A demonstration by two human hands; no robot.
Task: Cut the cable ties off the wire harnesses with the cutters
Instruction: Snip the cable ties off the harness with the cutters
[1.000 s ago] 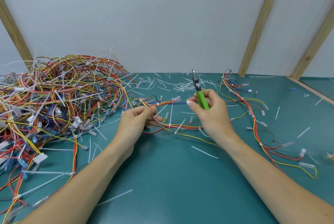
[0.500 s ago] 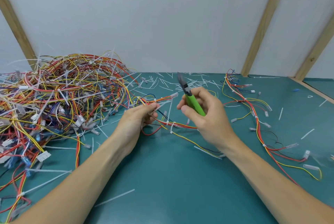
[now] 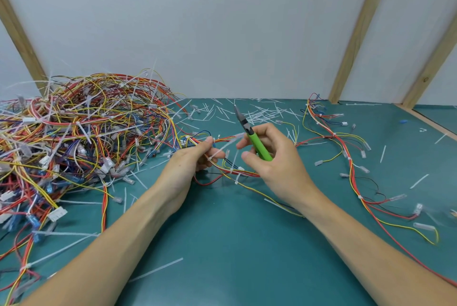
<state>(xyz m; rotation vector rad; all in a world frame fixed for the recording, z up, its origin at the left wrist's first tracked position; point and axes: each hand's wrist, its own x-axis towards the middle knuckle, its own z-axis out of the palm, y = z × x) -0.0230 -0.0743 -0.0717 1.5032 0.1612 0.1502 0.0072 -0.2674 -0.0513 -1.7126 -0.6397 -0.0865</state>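
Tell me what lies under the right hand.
Under the right hand, a red and yellow wire harness with a white cable tie crosses the green table; its stretch beneath the palm is hidden.

A single head-worn, wide-angle view is provided, taken from above and behind the person's forearms and aimed forward and down across a teal table [image 3: 222, 244]. The left hand [image 3: 188, 164] and right hand [image 3: 277, 159] are framed near the centre, close to the lens. A white back wall [image 3: 222, 21] fills the upper half, its wooden battens [image 3: 356, 33] seemingly splayed by lens distortion. The wire pile [image 3: 74, 137] is cut off at the left edge. No second view is supplied.
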